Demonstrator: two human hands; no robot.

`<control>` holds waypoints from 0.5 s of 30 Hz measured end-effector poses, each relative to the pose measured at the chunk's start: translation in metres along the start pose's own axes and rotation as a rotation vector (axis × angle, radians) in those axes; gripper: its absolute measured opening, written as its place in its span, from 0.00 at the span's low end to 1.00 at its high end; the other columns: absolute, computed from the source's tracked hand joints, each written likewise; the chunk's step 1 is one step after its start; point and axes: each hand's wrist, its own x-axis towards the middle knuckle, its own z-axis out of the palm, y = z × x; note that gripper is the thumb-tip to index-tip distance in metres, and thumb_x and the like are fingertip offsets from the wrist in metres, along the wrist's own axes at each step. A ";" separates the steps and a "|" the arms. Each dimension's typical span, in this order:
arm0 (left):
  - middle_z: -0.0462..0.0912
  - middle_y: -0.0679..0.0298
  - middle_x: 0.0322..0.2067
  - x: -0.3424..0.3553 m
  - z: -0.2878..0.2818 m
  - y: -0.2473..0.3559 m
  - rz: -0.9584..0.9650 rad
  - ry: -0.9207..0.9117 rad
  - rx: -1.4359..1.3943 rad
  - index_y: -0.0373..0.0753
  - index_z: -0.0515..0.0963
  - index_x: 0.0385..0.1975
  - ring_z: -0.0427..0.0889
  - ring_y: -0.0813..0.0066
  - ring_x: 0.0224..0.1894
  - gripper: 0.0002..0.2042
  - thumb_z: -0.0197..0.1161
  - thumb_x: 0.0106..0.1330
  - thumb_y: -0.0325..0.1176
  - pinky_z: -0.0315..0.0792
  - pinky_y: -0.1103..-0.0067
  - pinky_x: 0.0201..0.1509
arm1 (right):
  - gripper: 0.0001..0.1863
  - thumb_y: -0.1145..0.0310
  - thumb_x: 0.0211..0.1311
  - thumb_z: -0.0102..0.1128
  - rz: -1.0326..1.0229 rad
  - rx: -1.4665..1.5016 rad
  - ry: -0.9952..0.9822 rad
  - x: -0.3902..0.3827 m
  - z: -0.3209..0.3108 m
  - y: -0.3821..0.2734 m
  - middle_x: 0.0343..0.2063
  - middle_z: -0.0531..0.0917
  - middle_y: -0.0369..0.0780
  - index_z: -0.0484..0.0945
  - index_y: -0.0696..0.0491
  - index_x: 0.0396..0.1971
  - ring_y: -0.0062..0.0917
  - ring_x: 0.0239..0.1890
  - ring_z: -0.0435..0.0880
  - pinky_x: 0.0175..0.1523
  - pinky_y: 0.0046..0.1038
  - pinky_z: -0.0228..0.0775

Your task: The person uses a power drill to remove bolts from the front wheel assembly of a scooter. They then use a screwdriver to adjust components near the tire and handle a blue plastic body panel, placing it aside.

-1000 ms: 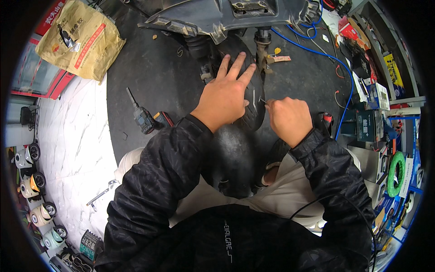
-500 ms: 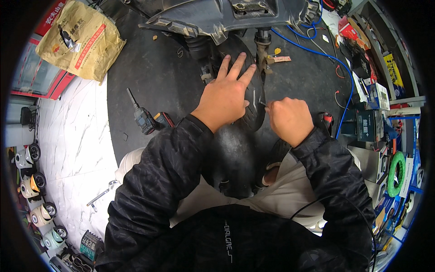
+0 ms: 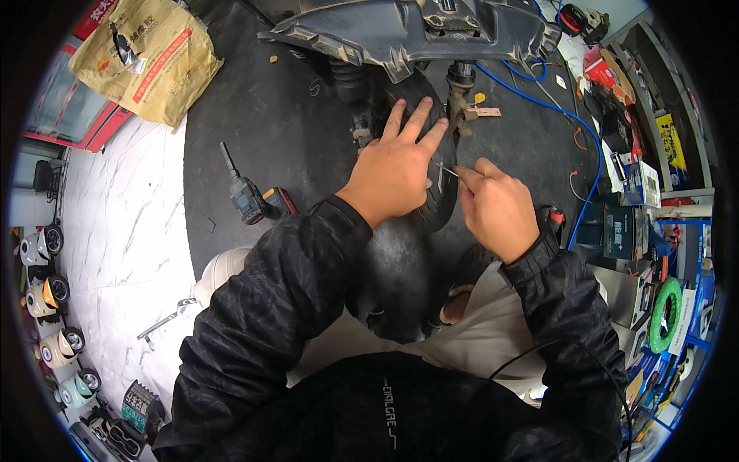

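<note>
A black tyre (image 3: 440,215) stands between two fork legs, under the dark front bodywork (image 3: 346,35) of a scooter or similar vehicle. My left hand (image 3: 394,175) lies flat on the tyre, fingers spread and pointing away from me. To its right, my right hand (image 3: 499,212) is closed around a thin metal tool (image 3: 449,171), whose tip reaches the right side of the tyre. The tool's handle is hidden in my fist, so its exact kind cannot be made out. A short pale line marks the tyre near the tip. The right fork leg (image 3: 459,96) rises just beyond.
A cordless power tool (image 3: 248,199) with a long nose lies left on the black mat (image 3: 223,100). A blue hose (image 3: 589,123) curves along the right, before shelves of boxes. At far left are a paper sack (image 3: 146,65) and a metal wrench-like tool (image 3: 165,322).
The view has shifted slightly. My right hand has turned, and more of the thin metal tool shows, its tip now over the tyre's right side. My left hand stays spread on the tyre.
</note>
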 end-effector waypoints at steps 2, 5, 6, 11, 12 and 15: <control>0.54 0.53 0.83 0.000 0.000 0.000 0.005 0.002 -0.006 0.46 0.64 0.80 0.54 0.38 0.83 0.46 0.78 0.57 0.31 0.77 0.57 0.73 | 0.15 0.76 0.67 0.62 0.013 0.017 0.004 0.001 -0.002 -0.002 0.34 0.85 0.45 0.88 0.55 0.52 0.47 0.33 0.87 0.39 0.43 0.80; 0.54 0.53 0.83 0.000 0.000 -0.001 0.012 0.016 -0.011 0.45 0.65 0.80 0.54 0.38 0.83 0.46 0.78 0.57 0.30 0.77 0.57 0.73 | 0.16 0.76 0.67 0.63 0.033 0.045 0.014 0.002 -0.006 -0.003 0.34 0.86 0.46 0.88 0.54 0.52 0.47 0.34 0.87 0.40 0.43 0.80; 0.54 0.53 0.83 0.000 0.000 -0.001 0.013 0.022 -0.012 0.45 0.65 0.79 0.54 0.38 0.83 0.46 0.78 0.57 0.30 0.77 0.57 0.73 | 0.16 0.76 0.67 0.62 0.040 0.061 0.010 0.003 -0.007 -0.003 0.35 0.86 0.46 0.88 0.54 0.53 0.47 0.34 0.87 0.40 0.43 0.80; 0.54 0.52 0.83 0.000 0.000 -0.001 0.001 0.009 -0.005 0.44 0.65 0.79 0.54 0.37 0.83 0.46 0.77 0.57 0.30 0.76 0.58 0.74 | 0.17 0.76 0.66 0.62 0.033 0.108 -0.021 0.003 -0.007 -0.003 0.35 0.87 0.46 0.88 0.53 0.53 0.48 0.36 0.87 0.42 0.44 0.80; 0.54 0.52 0.83 0.000 0.000 -0.001 -0.004 0.002 -0.003 0.43 0.66 0.79 0.54 0.37 0.83 0.45 0.77 0.57 0.30 0.75 0.58 0.74 | 0.17 0.75 0.66 0.62 0.032 0.113 -0.017 0.003 -0.006 -0.004 0.35 0.87 0.46 0.89 0.53 0.53 0.48 0.36 0.87 0.42 0.44 0.80; 0.54 0.52 0.83 0.000 0.001 -0.001 0.001 0.013 0.002 0.42 0.66 0.79 0.54 0.37 0.83 0.45 0.77 0.57 0.31 0.75 0.57 0.74 | 0.16 0.75 0.67 0.62 0.042 0.080 -0.010 0.003 -0.003 -0.008 0.37 0.88 0.46 0.89 0.53 0.52 0.48 0.37 0.87 0.42 0.44 0.80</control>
